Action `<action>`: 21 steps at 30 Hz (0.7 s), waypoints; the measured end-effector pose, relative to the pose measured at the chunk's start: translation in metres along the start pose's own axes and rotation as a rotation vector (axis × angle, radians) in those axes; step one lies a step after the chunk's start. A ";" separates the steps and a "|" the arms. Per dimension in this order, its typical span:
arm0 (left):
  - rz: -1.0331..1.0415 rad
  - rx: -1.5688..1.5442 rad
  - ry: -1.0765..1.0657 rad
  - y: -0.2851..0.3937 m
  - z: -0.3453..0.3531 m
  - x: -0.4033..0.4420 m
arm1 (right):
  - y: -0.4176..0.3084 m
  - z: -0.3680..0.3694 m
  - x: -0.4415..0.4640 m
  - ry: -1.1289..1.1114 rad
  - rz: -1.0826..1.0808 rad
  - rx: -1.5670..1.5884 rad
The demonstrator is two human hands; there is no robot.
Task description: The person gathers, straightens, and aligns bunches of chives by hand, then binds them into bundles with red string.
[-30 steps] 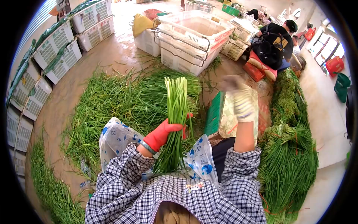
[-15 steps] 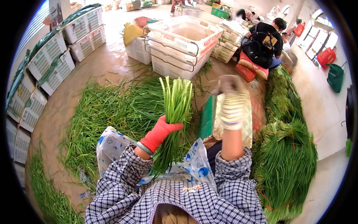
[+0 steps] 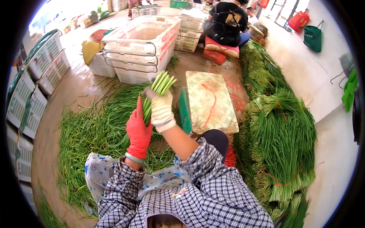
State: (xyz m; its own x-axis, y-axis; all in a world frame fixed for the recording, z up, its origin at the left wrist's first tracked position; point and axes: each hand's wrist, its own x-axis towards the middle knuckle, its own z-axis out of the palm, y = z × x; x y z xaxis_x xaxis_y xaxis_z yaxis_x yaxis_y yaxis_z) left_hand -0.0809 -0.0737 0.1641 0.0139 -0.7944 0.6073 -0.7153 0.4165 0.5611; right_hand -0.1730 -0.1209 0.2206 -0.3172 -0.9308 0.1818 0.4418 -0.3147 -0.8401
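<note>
A bunch of garlic chives [image 3: 163, 83] is tilted in front of me, its pale cut ends pointing up and right. My right hand [image 3: 161, 108], in a striped white knit glove, wraps round the stalks just below those ends. Lower on the same bunch is my left hand [image 3: 139, 133] in a red rubber glove, its fingers partly hidden and one digit stretched up along the stalks. A red tie string [image 3: 213, 102] lies on a worn, patterned board [image 3: 197, 110] to the right of my hands. Loose chives [image 3: 95, 133] cover the floor at the left.
Tied chive bundles [image 3: 281, 144] are piled along the right wall. Stacked white crates [image 3: 131, 68] stand ahead, with more crates [image 3: 23, 102] at the left. A seated person [image 3: 228, 19] in black is at the back. A green box [image 3: 184, 112] sits beside the board.
My right hand has moved left from over the board onto the bunch. The bunch now tilts right instead of standing nearly upright. The view has turned right, and the red string now shows.
</note>
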 end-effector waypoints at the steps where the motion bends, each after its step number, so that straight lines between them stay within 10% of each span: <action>1: -0.006 0.027 -0.068 -0.005 -0.001 -0.001 | -0.014 -0.004 0.012 0.020 -0.065 0.049; 4: 0.002 0.099 -0.166 -0.053 0.009 -0.026 | -0.088 -0.059 0.072 0.071 0.091 0.144; 6: -0.019 0.243 -0.290 -0.105 0.026 -0.066 | -0.172 -0.067 0.069 0.085 -0.407 -0.042; 11: -0.225 0.293 -0.605 -0.145 0.050 -0.122 | -0.257 -0.146 0.111 0.003 -0.806 -0.817; 13: -0.236 0.068 -0.619 -0.146 0.061 -0.123 | -0.247 -0.185 0.138 -0.236 -0.760 -0.897; 15: -0.217 0.039 -0.622 -0.146 0.069 -0.123 | -0.214 -0.210 0.163 -0.323 -0.105 -0.236; 18: -0.197 0.034 -0.622 -0.148 0.078 -0.127 | -0.137 -0.267 0.183 -0.459 -0.564 -2.077; 21: -0.250 0.022 -0.649 -0.142 0.072 -0.131 | -0.042 -0.310 0.179 -0.586 -0.388 -2.142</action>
State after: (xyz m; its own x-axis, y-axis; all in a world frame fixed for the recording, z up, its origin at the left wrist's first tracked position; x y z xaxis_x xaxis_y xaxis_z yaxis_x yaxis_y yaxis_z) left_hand -0.0310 -0.0605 -0.0358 -0.2358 -0.9718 -0.0012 -0.7590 0.1834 0.6248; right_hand -0.5079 -0.2167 0.1298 0.2449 -0.9553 0.1658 -0.9575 -0.2114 0.1963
